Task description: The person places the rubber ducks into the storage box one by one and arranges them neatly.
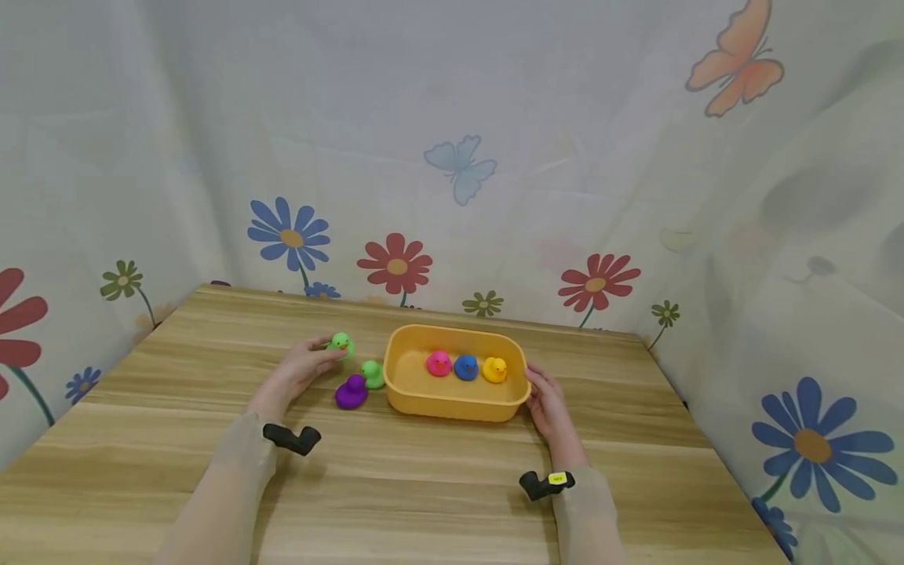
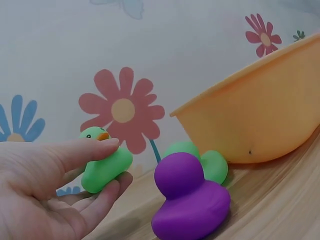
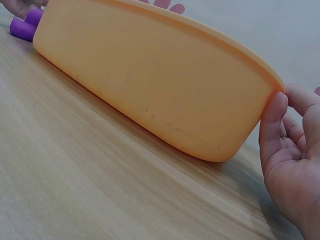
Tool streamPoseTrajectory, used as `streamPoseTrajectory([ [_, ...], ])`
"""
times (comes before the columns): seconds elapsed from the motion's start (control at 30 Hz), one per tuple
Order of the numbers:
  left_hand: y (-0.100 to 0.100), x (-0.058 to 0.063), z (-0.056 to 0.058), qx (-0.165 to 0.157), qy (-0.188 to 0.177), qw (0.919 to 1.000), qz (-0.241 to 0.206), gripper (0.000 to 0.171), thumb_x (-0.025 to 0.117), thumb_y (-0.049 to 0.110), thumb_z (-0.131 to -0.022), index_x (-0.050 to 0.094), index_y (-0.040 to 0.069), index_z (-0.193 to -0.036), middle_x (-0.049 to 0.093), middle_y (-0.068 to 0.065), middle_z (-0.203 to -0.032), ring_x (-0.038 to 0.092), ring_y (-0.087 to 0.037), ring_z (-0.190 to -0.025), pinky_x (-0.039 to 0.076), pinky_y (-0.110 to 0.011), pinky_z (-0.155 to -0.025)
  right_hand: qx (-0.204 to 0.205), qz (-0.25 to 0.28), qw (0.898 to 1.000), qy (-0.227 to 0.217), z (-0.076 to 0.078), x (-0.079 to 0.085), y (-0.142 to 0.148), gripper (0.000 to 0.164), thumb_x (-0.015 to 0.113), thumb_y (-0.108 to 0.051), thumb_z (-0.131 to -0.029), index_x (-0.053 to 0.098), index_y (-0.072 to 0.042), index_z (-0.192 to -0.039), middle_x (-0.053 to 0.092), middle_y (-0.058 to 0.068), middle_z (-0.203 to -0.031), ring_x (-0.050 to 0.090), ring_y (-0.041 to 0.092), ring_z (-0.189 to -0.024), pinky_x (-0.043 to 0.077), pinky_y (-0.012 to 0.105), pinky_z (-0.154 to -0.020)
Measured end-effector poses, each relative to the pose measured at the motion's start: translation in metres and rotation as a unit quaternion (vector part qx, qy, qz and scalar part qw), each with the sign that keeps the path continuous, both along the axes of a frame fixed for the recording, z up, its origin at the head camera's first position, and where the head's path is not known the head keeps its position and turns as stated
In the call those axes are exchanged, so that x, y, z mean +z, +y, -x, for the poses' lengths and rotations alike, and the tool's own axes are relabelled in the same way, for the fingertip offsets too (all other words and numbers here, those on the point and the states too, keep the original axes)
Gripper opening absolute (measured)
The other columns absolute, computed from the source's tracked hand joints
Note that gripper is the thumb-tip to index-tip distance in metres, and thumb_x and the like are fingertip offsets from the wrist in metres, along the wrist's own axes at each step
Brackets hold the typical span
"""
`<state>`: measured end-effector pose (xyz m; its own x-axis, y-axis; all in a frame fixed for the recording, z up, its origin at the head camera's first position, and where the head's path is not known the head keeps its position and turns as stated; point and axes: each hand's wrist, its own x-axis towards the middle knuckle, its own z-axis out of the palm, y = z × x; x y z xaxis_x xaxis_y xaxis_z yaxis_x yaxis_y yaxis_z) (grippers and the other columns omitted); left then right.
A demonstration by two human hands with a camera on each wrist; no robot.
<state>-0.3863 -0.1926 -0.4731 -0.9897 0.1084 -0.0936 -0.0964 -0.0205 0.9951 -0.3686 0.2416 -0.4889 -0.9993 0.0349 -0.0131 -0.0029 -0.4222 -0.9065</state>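
My left hand (image 1: pixel 302 366) pinches a light green rubber duck (image 1: pixel 342 344) between thumb and fingers, left of an orange-yellow plastic basin (image 1: pixel 452 404). In the left wrist view the thumb lies across the duck's front and the fingers sit behind and under it. Just to the right, a purple rubber duck (image 2: pixel 192 205) and a second green duck (image 2: pixel 216 167) stand close together on the table beside the basin. At the basin's other end, my right hand (image 1: pixel 547 399) rests its thumb and relaxed fingertips against the outer wall, just under the rim.
Inside the basin sit a pink duck (image 1: pixel 439 363), a blue duck (image 1: pixel 466 367) and a yellow duck (image 1: pixel 494 369) in a row. The wooden table (image 1: pixel 424 486) ends at a hanging cloth (image 1: pixel 339 157) printed with flowers and butterflies, behind and to the sides.
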Motion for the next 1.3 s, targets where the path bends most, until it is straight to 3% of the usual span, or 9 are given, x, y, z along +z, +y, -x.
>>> streamPoseTrajectory([
  [0.23, 0.012, 0.012, 0.002, -0.008, 0.008, 0.9995, -0.029, 0.075, 0.063, 0.011, -0.095, 0.018, -0.007, -0.153, 0.025, -0.025, -0.155, 0.057, 0.004, -0.096, 0.046, -0.02, -0.1, 0.004, -0.004, 1.0, -0.005, 0.001, 0.0, 0.001, 0.035, 0.05, -0.011, -0.102, 0.045, 0.003, -0.133, 0.07, -0.006, -0.089, 0.064, 0.001, -0.07, 0.049, 0.013, -0.062],
  [0.37, 0.026, 0.025, 0.006, -0.024, 0.012, 0.9989, -0.04, 0.071, 0.06, 0.007, -0.096, 0.019, -0.006, -0.152, 0.03, -0.028, -0.153, 0.06, 0.004, -0.094, 0.041, -0.029, -0.109, 0.003, -0.007, 1.0, -0.001, 0.001, 0.0, 0.001, 0.033, 0.05, -0.01, -0.102, 0.047, 0.003, -0.132, 0.07, -0.006, -0.09, 0.064, 0.001, -0.071, 0.05, 0.014, -0.063],
  [0.5, 0.045, 0.04, 0.009, -0.04, 0.002, 0.9987, -0.032, 0.068, 0.058, 0.008, -0.097, 0.02, -0.005, -0.153, 0.031, -0.026, -0.153, 0.058, -0.017, -0.12, 0.033, -0.038, -0.115, 0.0, -0.007, 1.0, 0.008, 0.0, 0.002, 0.001, 0.03, 0.051, -0.01, -0.101, 0.049, 0.002, -0.128, 0.07, -0.005, -0.092, 0.065, 0.002, -0.074, 0.051, 0.014, -0.066],
  [0.63, 0.067, 0.049, 0.01, -0.044, -0.022, 0.9986, -0.019, 0.07, 0.064, 0.014, -0.095, 0.025, -0.001, -0.152, 0.037, -0.022, -0.152, 0.04, -0.033, -0.14, 0.033, -0.041, -0.116, -0.002, -0.002, 1.0, 0.006, 0.001, 0.002, 0.0, 0.027, 0.051, -0.009, -0.101, 0.051, 0.002, -0.126, 0.071, -0.004, -0.091, 0.065, 0.003, -0.073, 0.051, 0.015, -0.065],
  [0.87, 0.109, 0.053, 0.016, -0.067, 0.001, 0.9976, -0.016, 0.059, 0.062, 0.006, -0.094, 0.038, -0.004, -0.147, 0.045, -0.025, -0.144, 0.052, -0.034, -0.129, 0.036, -0.043, -0.114, -0.003, 0.003, 1.0, 0.006, 0.001, 0.001, -0.001, 0.018, 0.052, -0.008, -0.1, 0.057, -0.003, -0.116, 0.071, -0.003, -0.088, 0.063, 0.003, -0.067, 0.049, 0.015, -0.061],
  [0.97, 0.126, 0.053, 0.017, -0.073, -0.003, 0.9972, -0.017, 0.056, 0.064, 0.004, -0.093, 0.042, -0.003, -0.144, 0.049, -0.023, -0.14, 0.058, -0.028, -0.12, 0.039, -0.042, -0.112, -0.004, 0.0, 1.0, 0.006, 0.001, 0.001, -0.001, 0.016, 0.052, -0.009, -0.1, 0.058, -0.004, -0.114, 0.07, -0.003, -0.088, 0.063, 0.003, -0.068, 0.049, 0.015, -0.061],
  [1.17, 0.16, 0.057, 0.009, -0.097, -0.006, 0.9953, -0.009, 0.054, 0.065, 0.004, -0.092, 0.045, -0.004, -0.141, 0.055, -0.022, -0.134, 0.057, -0.034, -0.121, 0.04, -0.043, -0.111, -0.007, -0.009, 1.0, 0.01, 0.001, 0.001, -0.002, 0.017, 0.052, -0.009, -0.101, 0.056, -0.004, -0.117, 0.07, -0.005, -0.089, 0.064, 0.001, -0.07, 0.05, 0.014, -0.063],
  [1.3, 0.18, 0.057, 0.003, -0.111, -0.004, 0.9935, 0.025, 0.057, 0.068, 0.008, -0.091, 0.046, -0.001, -0.142, 0.055, -0.02, -0.135, 0.057, -0.034, -0.121, 0.041, -0.044, -0.11, -0.006, -0.002, 1.0, 0.008, 0.002, 0.001, -0.001, 0.013, 0.052, -0.009, -0.1, 0.058, -0.007, -0.112, 0.07, -0.004, -0.089, 0.064, 0.002, -0.07, 0.05, 0.014, -0.063],
])
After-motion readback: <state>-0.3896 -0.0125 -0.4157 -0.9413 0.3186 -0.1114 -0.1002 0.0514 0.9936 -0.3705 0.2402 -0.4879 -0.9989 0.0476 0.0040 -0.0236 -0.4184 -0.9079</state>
